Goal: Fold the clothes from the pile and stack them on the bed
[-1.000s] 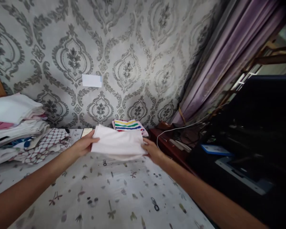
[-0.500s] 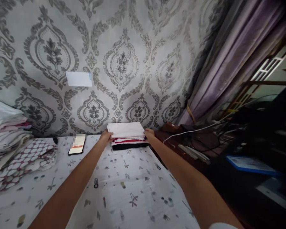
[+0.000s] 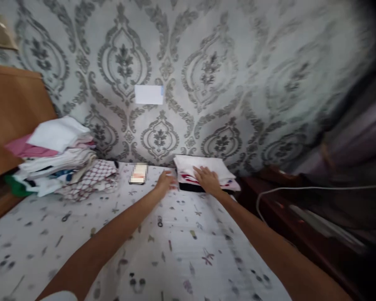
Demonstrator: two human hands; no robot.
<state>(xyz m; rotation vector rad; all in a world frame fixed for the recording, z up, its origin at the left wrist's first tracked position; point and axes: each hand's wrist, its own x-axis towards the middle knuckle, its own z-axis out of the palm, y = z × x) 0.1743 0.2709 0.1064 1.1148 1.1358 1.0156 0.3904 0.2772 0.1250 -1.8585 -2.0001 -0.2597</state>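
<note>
A low stack of folded cloths (image 3: 203,165), white on top with red and black layers below, lies against the wall. My right hand (image 3: 207,179) rests on the front of its white top layer, fingers spread. Just left of the stack, my left hand (image 3: 166,182) is open with its fingers apart and somewhat blurred; nothing shows in it. Farther left, a phone (image 3: 138,174) with a partly pixelated screen lies on the patterned white sheet (image 3: 175,234).
A tall, loose pile of clothes (image 3: 62,154) stands at the left, before a brown wooden board (image 3: 15,113). A white card (image 3: 148,95) is on the patterned wall. At right are a dark red surface (image 3: 269,200), a white cable (image 3: 301,188) and a blurred curtain.
The view has turned left, showing more of the clothes pile. My left hand has come off the stack's left side. My right hand has moved from its right edge onto the front of its top.
</note>
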